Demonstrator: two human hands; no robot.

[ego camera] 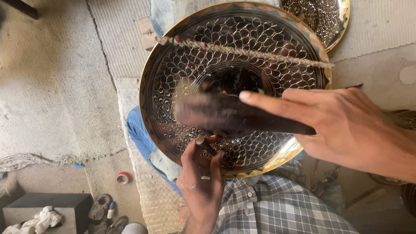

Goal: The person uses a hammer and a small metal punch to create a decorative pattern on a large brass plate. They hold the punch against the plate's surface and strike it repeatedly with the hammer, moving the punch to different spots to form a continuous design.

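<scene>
Concrete floor under us; our left hand [200,182] pinches chisel [206,146] on engraved brass tray [190,65]; right hand [346,125] grips blurred hammer [225,113] directly above.

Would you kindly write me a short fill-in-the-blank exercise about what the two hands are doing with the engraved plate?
1. The left hand presses a thin tool against the large round ____ plate.
2. The right hand swings a blurred ____ above it.
3. A twisted ____ stretches across the plate's upper part.
4. The person's shirt has a ____ pattern.

Missing words: brass; hammer; cord; checked
</scene>
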